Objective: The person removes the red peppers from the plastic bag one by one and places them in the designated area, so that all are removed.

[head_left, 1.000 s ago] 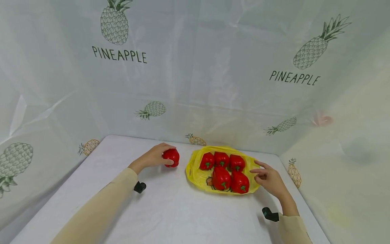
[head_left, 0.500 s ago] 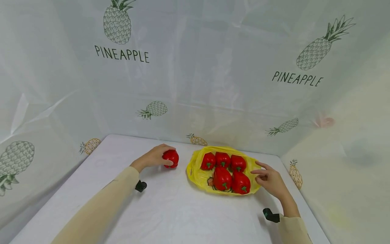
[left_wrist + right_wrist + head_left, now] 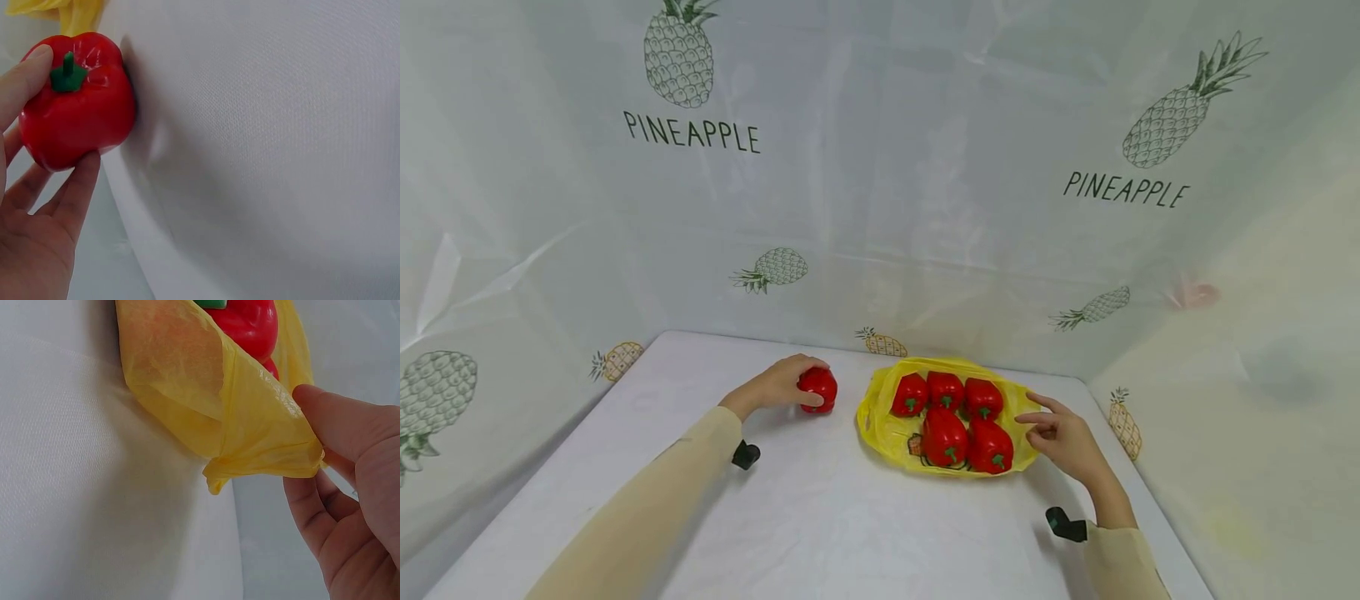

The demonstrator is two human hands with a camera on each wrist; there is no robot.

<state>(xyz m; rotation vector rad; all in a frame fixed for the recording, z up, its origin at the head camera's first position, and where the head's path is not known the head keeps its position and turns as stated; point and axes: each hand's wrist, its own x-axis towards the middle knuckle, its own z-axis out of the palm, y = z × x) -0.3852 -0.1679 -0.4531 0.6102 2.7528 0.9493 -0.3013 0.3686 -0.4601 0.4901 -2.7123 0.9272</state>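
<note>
My left hand (image 3: 784,383) grips a shiny red bell pepper (image 3: 817,390) over the left part of the table. In the left wrist view the thumb lies beside the green stem of this bell pepper (image 3: 87,115), with the other fingers below it. To the right is a yellow plastic bag (image 3: 880,433), spread open with several red bell peppers (image 3: 946,437) lying inside, their green stems facing me. At the bag's right edge my right hand (image 3: 1067,446) holds the rim; in the right wrist view thumb and fingers lie on either side of the yellow plastic (image 3: 269,444).
A white-covered table (image 3: 850,533) lies beneath both hands. Behind it hangs a pale curtain (image 3: 925,208) printed with pineapples, close to the table's back edge. Each wrist carries a small black camera, such as the left one (image 3: 746,456).
My left hand and its bell pepper have shifted very slightly left. The right hand stays at the bag's right edge, and the bag with its bell peppers keeps its place.
</note>
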